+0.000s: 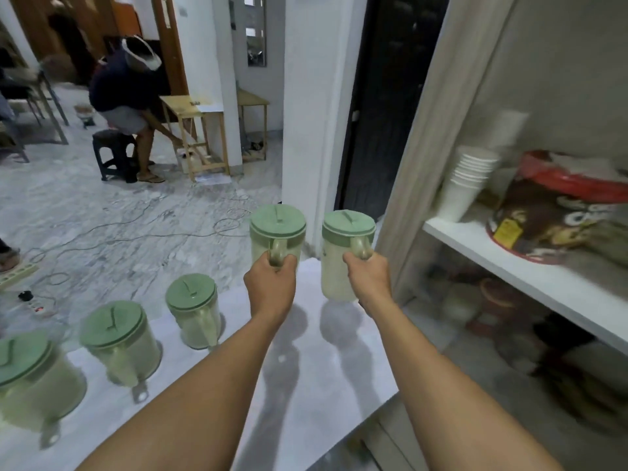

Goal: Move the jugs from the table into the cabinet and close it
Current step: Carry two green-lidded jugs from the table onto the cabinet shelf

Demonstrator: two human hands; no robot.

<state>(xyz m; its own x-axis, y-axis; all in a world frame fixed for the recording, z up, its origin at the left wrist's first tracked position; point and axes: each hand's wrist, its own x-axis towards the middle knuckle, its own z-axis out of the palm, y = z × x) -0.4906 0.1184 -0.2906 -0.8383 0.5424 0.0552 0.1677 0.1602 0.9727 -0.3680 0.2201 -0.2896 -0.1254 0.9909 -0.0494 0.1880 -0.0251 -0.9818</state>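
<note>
Each hand's fingers grip a jug handle, left (270,283) and right (368,277), near the open cabinet (509,263).

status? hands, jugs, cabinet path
Left hand and right hand: each grip shut on a green-lidded jug's handle, both lifted. Three jugs on table. Cabinet open; paper cups and wrapped container on shelf.

Five pale translucent jugs with green lids. Two are upright, raised above the table (238,385): left jug (277,232) and right jug (346,256), each with its handle inside closed fingers (283,263). Three jugs (193,311) stand on the table, left of the fingers. The cabinet (509,266) stands open to their right.
</note>
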